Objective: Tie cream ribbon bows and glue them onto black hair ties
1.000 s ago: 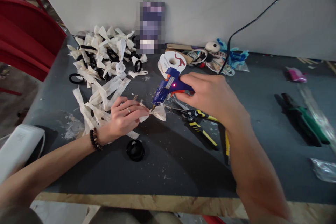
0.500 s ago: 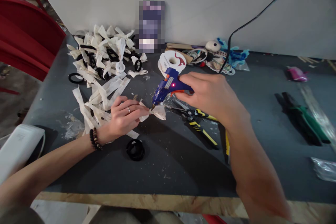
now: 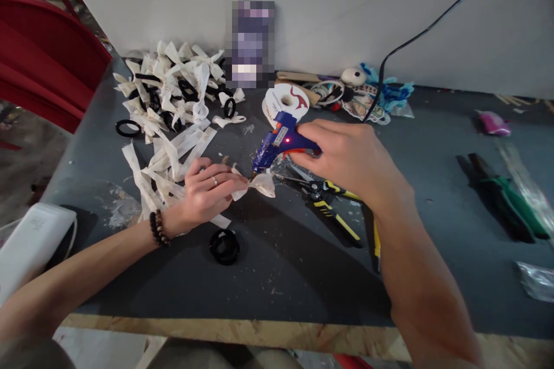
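My right hand point(image 3: 341, 153) is wrapped round a blue hot glue gun point(image 3: 277, 141) with a lit red light. The gun's nozzle points down at the middle of a white ribbon bow point(image 3: 263, 185) and seems to touch it. My left hand point(image 3: 212, 187), with a ring and a beaded bracelet, pinches the bow's left side against the table. Loose white ribbon strips point(image 3: 162, 167) lie behind and under the left hand. Several black hair ties point(image 3: 224, 247) lie stacked in front of it. Black and yellow pliers point(image 3: 333, 216) rest below the right hand.
A pile of white bows with black hair ties point(image 3: 173, 83) is at the back left. Behind the gun stands a ribbon spool point(image 3: 285, 102). A black cable point(image 3: 433, 23) crosses the wall. Green-handled pliers point(image 3: 506, 196) lie right; a white power bank point(image 3: 37, 245) sits left.
The whole view has shifted slightly, so everything appears a little further right. Both hands, the glue gun and the bow keep the same positions relative to each other.
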Action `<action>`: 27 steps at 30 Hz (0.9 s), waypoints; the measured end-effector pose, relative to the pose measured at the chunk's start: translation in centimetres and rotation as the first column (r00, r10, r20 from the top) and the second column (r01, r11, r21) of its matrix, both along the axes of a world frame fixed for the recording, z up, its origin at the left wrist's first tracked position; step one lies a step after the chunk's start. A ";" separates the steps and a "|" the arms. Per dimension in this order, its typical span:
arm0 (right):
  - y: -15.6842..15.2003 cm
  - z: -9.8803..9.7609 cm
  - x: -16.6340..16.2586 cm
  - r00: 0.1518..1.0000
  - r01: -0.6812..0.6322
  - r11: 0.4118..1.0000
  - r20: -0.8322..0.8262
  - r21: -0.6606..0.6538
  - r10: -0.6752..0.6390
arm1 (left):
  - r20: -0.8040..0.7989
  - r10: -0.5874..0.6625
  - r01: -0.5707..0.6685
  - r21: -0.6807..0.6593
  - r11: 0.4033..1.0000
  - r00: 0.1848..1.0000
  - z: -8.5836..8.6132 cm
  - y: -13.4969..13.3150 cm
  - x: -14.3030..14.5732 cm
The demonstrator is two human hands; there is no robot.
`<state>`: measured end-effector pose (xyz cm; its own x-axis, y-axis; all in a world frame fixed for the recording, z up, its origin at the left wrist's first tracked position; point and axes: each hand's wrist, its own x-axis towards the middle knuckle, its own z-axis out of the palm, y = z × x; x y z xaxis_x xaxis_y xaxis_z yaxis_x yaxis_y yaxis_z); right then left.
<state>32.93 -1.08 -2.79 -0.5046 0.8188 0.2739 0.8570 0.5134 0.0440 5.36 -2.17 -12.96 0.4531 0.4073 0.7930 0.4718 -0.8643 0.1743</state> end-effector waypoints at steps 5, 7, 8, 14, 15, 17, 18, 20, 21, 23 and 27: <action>0.2 -0.4 0.1 1.000 0.013 1.000 0.000 -0.014 -0.013 | -0.011 0.009 -0.008 0.019 1.000 1.000 0.5 -0.1 0.1; 0.2 -0.5 0.0 1.000 0.017 1.000 0.008 -0.002 -0.017 | -0.003 -0.008 0.008 0.024 1.000 1.000 0.7 -0.1 0.1; 0.1 -0.5 0.0 1.000 0.022 1.000 0.016 0.010 -0.022 | 0.007 -0.017 0.017 0.032 0.999 1.000 0.8 -0.1 0.2; 0.4 -0.1 1.2 0.981 0.193 0.968 -0.033 0.163 -0.190 | 0.018 -0.015 0.014 0.040 0.999 1.000 0.9 -0.1 0.2; 0.5 -0.1 1.6 0.971 0.237 0.953 -0.068 0.191 -0.228 | 0.013 -0.014 0.013 0.042 0.999 1.000 0.9 -0.1 0.2; 0.8 -0.6 2.7 0.947 0.320 0.921 -0.112 0.220 -0.302 | 0.013 -0.016 0.015 0.045 0.999 1.000 0.8 -0.1 0.2; 1.0 -1.1 3.3 0.933 0.357 0.907 -0.122 0.223 -0.337 | 0.020 -0.020 0.019 0.043 0.999 1.000 0.8 -0.1 0.2; 1.4 -2.3 4.6 0.908 0.419 0.885 -0.108 0.203 -0.405 | 0.037 -0.033 0.032 0.034 0.999 0.999 0.8 -0.1 0.2; 1.7 -3.0 5.3 0.905 0.424 0.887 -0.080 0.182 -0.417 | 0.042 -0.040 0.039 0.028 0.999 0.998 0.9 -0.2 0.1; 2.2 -4.4 6.3 0.916 0.400 0.906 -0.037 0.135 -0.399 | 0.038 -0.056 0.055 0.022 0.998 0.998 0.9 -0.2 0.0; 2.6 -4.8 6.4 0.916 0.389 0.921 0.106 0.011 -0.388 | 0.023 -0.053 0.053 0.037 0.998 0.998 1.0 -0.2 0.0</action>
<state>39.30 1.52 -7.54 -0.1715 0.9584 0.2281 0.9799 0.1420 0.1402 5.33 -2.41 -11.95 0.4538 0.3541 0.8178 0.4212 -0.8939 0.1533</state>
